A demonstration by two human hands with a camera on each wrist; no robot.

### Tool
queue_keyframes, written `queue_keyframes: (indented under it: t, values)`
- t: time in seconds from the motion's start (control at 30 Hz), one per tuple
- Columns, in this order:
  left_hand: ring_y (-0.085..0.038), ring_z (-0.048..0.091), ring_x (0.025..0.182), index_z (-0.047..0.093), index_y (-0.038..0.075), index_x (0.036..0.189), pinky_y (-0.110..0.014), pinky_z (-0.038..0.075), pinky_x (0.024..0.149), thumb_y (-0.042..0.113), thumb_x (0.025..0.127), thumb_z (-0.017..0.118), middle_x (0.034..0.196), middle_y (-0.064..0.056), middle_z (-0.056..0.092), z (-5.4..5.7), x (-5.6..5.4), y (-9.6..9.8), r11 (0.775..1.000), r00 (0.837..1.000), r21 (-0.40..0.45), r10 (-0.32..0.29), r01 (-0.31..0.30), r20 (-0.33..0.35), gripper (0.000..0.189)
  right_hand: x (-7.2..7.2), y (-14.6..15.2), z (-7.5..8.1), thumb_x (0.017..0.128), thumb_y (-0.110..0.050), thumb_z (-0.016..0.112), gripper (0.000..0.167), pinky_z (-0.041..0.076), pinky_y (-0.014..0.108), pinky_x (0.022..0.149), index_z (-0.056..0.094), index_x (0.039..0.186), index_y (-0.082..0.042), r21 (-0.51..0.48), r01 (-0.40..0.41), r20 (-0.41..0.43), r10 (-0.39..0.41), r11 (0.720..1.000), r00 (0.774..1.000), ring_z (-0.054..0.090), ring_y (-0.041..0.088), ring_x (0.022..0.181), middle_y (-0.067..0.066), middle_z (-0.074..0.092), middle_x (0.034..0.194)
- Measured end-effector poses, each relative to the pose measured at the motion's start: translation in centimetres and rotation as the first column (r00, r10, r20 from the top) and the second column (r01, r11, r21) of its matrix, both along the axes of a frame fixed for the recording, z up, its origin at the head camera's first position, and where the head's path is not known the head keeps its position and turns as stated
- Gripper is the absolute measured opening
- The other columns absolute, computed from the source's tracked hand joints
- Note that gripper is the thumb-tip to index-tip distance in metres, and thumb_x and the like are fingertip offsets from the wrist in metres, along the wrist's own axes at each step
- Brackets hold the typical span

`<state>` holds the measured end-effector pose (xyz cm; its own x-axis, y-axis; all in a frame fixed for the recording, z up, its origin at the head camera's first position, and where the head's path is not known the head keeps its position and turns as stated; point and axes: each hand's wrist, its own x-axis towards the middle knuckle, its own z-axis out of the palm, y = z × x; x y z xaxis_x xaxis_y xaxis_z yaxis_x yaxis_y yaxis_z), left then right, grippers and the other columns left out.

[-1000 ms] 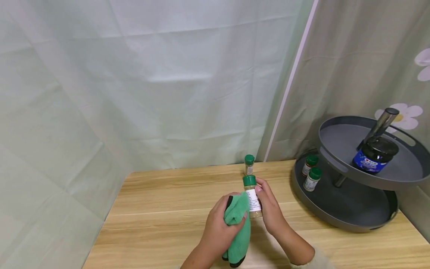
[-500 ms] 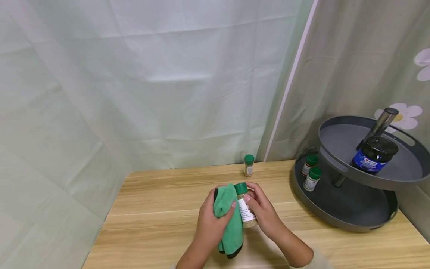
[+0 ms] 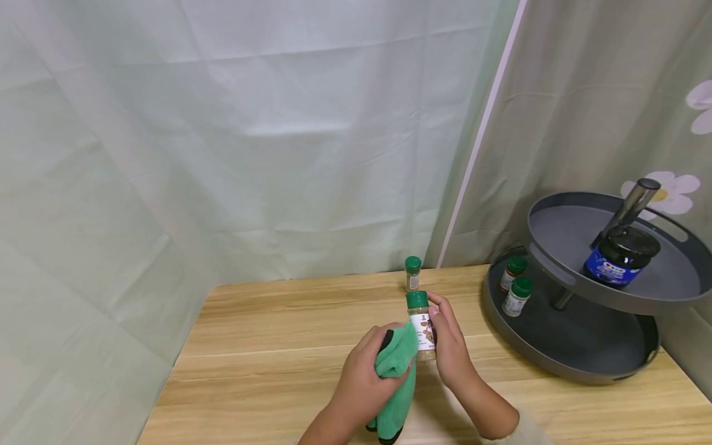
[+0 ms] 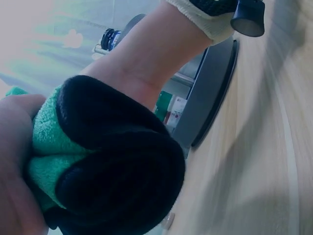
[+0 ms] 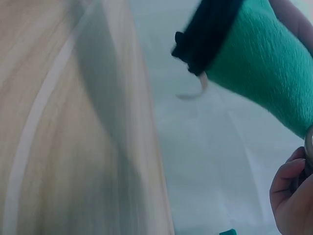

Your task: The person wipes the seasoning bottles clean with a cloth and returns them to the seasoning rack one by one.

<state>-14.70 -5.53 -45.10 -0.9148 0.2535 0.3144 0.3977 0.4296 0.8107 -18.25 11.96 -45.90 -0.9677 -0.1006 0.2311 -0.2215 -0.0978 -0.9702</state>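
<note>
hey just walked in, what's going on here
A person at a pale wood-grain table grips a bunched green cloth with black edging in the left hand. The right hand holds a clear bottle with a green cap and white label, the cloth right at its side. Beyond it stands a small green-capped bottle. To the right, a dark grey two-tier round tray bears two more green-capped bottles below and a dark jar with a blue label above.

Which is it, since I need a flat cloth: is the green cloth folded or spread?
Folded: the left hand grips the cloth bundled, and the left wrist view shows its black edge doubled over.
</note>
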Motion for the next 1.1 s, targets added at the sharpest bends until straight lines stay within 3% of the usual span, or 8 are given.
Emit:
queue_keyframes:
  t: [0.13, 0.3, 0.53, 0.73, 0.93, 1.1]
  values:
    - [-0.005, 0.059, 0.1, 0.053, 0.037, 0.137, -0.029, 0.055, 0.09, 0.02, 0.086, 0.079, 0.116, 0.014, 0.061, 0.0, 0.2, 0.1, 0.996, 0.998, -0.068, -0.051, 0.049, -0.026, 0.06, -0.3, 0.2, 0.2, 0.112, -0.027, 0.02, 0.042, 0.053, 0.027, 0.069, 0.034, 0.145, -0.006, -0.022, 0.057, 0.007, -0.057, 0.998, 0.998, 0.058, 0.014, 0.083, 0.002, 0.058, 0.105]
    - [-0.005, 0.06, 0.102, 0.053, 0.037, 0.136, -0.03, 0.055, 0.091, 0.018, 0.085, 0.08, 0.118, 0.014, 0.061, -0.1, 0.3, 0.2, 0.998, 0.998, -0.045, -0.048, 0.047, -0.032, 0.061, -0.2, 0.3, 0.3, 0.111, -0.026, 0.021, 0.043, 0.052, 0.026, 0.072, 0.031, 0.147, -0.003, -0.038, 0.045, 0.016, -0.044, 0.998, 0.999, 0.057, 0.013, 0.087, 0.002, 0.057, 0.11]
    - [-0.007, 0.062, 0.111, 0.053, 0.035, 0.136, -0.034, 0.055, 0.097, 0.021, 0.087, 0.08, 0.125, 0.014, 0.062, 0.0, 0.0, 0.2, 0.997, 0.997, 0.046, 0.064, -0.062, -0.04, 0.058, 0.0, 0.1, 0.1, 0.112, -0.03, 0.027, 0.044, 0.054, 0.026, 0.077, 0.03, 0.149, -0.006, -0.003, -0.077, 0.004, 0.077, 0.997, 0.997, 0.06, 0.011, 0.093, 0.009, 0.052, 0.114]
    - [-0.008, 0.062, 0.115, 0.056, 0.028, 0.134, -0.035, 0.054, 0.1, 0.021, 0.087, 0.081, 0.127, 0.013, 0.062, 0.4, -0.4, -0.4, 0.976, 0.986, 0.143, 0.167, -0.166, 0.001, 0.054, 0.1, -0.1, -0.1, 0.111, -0.024, 0.035, 0.043, 0.054, 0.024, 0.085, 0.031, 0.148, -0.002, 0.024, -0.211, -0.016, 0.211, 0.977, 0.977, 0.059, 0.008, 0.103, 0.007, 0.052, 0.116]
    - [-0.011, 0.062, 0.117, 0.057, 0.022, 0.135, -0.036, 0.053, 0.102, 0.022, 0.088, 0.08, 0.13, 0.009, 0.062, 0.8, -0.7, -0.9, 0.96, 0.982, 0.203, 0.188, -0.191, 0.036, 0.053, 0.2, -0.1, -0.1, 0.11, -0.019, 0.039, 0.045, 0.055, 0.025, 0.09, 0.027, 0.151, -0.002, 0.035, -0.298, -0.033, 0.299, 0.954, 0.954, 0.062, 0.008, 0.111, 0.005, 0.059, 0.127]
    - [-0.011, 0.061, 0.117, 0.057, 0.028, 0.134, -0.035, 0.052, 0.103, 0.02, 0.088, 0.08, 0.129, 0.01, 0.062, 0.7, -0.7, -0.8, 0.967, 0.988, 0.204, 0.147, -0.152, 0.039, 0.052, 0.3, -0.2, -0.2, 0.11, -0.016, 0.039, 0.045, 0.056, 0.027, 0.092, 0.028, 0.151, -0.003, 0.026, -0.284, -0.082, 0.285, 0.958, 0.955, 0.063, 0.011, 0.115, 0.009, 0.059, 0.132]
